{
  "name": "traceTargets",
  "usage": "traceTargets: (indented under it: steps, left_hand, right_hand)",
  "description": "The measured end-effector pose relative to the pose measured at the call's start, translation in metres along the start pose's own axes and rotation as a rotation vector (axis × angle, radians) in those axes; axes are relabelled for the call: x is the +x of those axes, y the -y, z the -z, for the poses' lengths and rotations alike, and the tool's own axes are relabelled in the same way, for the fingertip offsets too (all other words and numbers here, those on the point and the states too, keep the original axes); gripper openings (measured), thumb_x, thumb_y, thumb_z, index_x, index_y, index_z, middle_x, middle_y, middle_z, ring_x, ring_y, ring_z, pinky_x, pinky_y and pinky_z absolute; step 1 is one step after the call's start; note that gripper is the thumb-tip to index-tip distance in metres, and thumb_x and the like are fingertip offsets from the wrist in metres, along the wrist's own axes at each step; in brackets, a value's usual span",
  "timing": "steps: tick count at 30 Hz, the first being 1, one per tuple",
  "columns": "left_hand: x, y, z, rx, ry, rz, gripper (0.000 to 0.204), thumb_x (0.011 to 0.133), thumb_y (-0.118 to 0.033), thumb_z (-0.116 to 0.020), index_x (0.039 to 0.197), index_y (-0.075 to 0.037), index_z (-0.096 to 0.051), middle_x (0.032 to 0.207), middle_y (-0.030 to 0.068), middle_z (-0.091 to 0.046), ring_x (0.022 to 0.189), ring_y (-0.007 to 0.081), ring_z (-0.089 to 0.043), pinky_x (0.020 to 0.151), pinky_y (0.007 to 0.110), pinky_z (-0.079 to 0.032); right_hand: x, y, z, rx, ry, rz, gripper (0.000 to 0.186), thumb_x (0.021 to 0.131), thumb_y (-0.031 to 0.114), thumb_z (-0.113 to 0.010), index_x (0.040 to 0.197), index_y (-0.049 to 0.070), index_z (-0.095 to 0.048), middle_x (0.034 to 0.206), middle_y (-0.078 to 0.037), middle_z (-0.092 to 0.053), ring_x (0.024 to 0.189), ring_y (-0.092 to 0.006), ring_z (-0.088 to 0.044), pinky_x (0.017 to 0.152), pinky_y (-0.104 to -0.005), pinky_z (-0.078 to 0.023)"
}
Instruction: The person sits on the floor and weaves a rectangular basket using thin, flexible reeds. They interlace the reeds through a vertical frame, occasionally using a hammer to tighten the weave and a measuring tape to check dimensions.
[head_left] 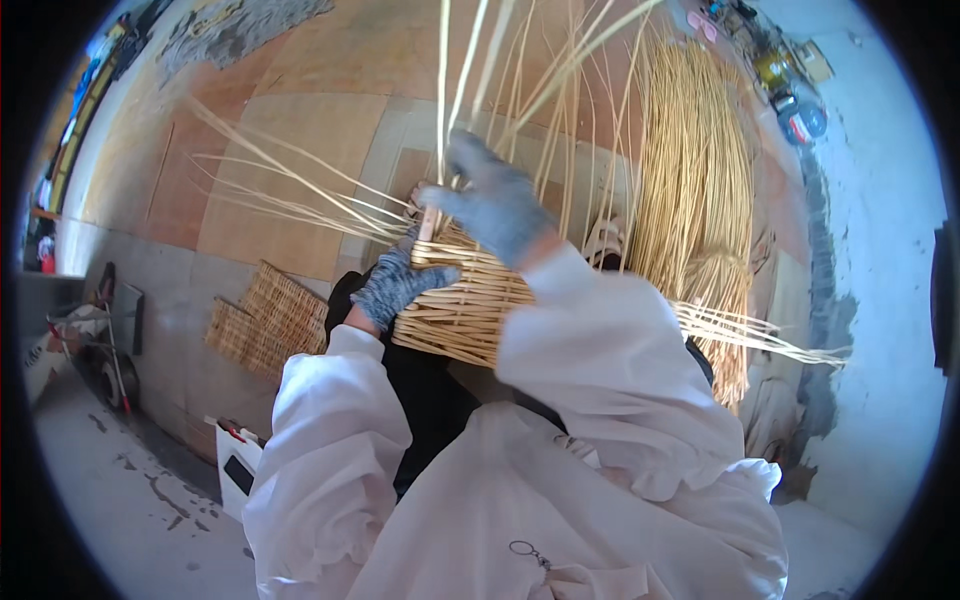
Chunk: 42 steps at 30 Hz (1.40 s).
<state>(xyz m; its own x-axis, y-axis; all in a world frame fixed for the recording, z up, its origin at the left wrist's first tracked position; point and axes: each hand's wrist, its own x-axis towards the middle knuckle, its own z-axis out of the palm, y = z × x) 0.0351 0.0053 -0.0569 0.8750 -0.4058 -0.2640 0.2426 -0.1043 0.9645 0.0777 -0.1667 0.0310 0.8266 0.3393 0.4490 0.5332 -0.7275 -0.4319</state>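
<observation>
A partly woven wicker basket (465, 310) of pale rods rests over my lap, with long ends standing up from its far side and others sticking out left and right. My left hand (396, 285), in a grey knit glove, is closed on the basket's left edge, its thumb lying over the weave. My right hand (497, 200), gloved too, is at the far left corner, thumb and fingers curled about upright willow rods (443, 110). Beneath its thumb a short flat wooden piece (429, 224) stands at the corner. The right hand's far fingertips are partly hidden.
A large bundle of long rods (697, 170) lies on the right. Two woven panels (265, 320) lie on the floor at left. A white box-like object (236, 468) is beside my left sleeve. A wheeled cart (110, 345) stands far left; a blue container (802, 120) sits by the right wall.
</observation>
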Motion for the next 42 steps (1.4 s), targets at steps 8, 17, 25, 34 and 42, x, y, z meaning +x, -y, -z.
traceTargets:
  steps: [8, 17, 25, 34, 42]
  left_hand:
    - [-0.022, 0.006, 0.005, 0.069, -0.217, -0.036, 0.062, 0.058, -0.031, -0.084, 0.104, 0.002, -0.059, 0.093, 0.0148, -0.063, 0.085, 0.0246, -0.061, 0.081, 0.034, -0.048]
    - [-0.044, -0.013, -0.001, 0.691, -0.656, -0.492, 0.044, 0.067, -0.018, -0.072, 0.105, -0.001, -0.058, 0.101, 0.0164, -0.058, 0.095, 0.0303, -0.056, 0.086, 0.041, -0.043]
    - [-0.016, -0.001, 0.004, 0.615, -0.44, -0.24, 0.058, 0.074, -0.02, -0.071, 0.123, 0.0, -0.046, 0.118, 0.0176, -0.053, 0.109, 0.0274, -0.052, 0.093, 0.036, -0.04]
    - [-0.014, -0.008, 0.012, -0.549, -0.006, 0.162, 0.038, 0.075, -0.003, -0.07, 0.111, -0.004, -0.055, 0.104, 0.007, -0.061, 0.096, 0.0154, -0.055, 0.087, 0.027, -0.045]
    - [-0.022, 0.012, -0.024, 0.053, -0.423, -0.33, 0.034, 0.074, -0.017, -0.073, 0.101, -0.001, -0.059, 0.096, 0.0129, -0.063, 0.092, 0.0216, -0.059, 0.082, 0.035, -0.046]
  right_hand:
    - [0.001, 0.05, 0.004, 0.801, 0.256, -0.466, 0.017, 0.089, 0.014, -0.051, 0.096, -0.001, -0.055, 0.082, -0.014, -0.062, 0.079, -0.0228, -0.063, 0.07, -0.0306, -0.049]
    - [0.114, 0.058, -0.128, 0.805, 1.386, -0.608, 0.021, 0.085, 0.015, -0.057, 0.098, -0.002, -0.06, 0.076, -0.013, -0.066, 0.071, -0.0223, -0.066, 0.062, -0.0328, -0.052]
    - [0.116, -0.107, -0.261, 1.185, 1.061, -1.027, 0.027, 0.09, 0.025, -0.044, 0.091, 0.001, -0.056, 0.072, -0.01, -0.053, 0.068, -0.0254, -0.054, 0.075, -0.049, -0.047]
    - [0.074, -0.108, -0.024, 1.381, 0.182, -0.783, 0.025, 0.088, 0.01, -0.048, 0.108, -0.003, -0.051, 0.066, -0.001, -0.048, 0.058, -0.015, -0.047, 0.072, -0.0348, -0.047]
    - [-0.181, -0.056, 0.07, 1.757, -0.394, -0.754, 0.024, 0.072, 0.009, -0.064, 0.095, 0.006, -0.056, 0.069, -0.001, -0.051, 0.06, -0.0135, -0.049, 0.063, -0.0305, -0.038]
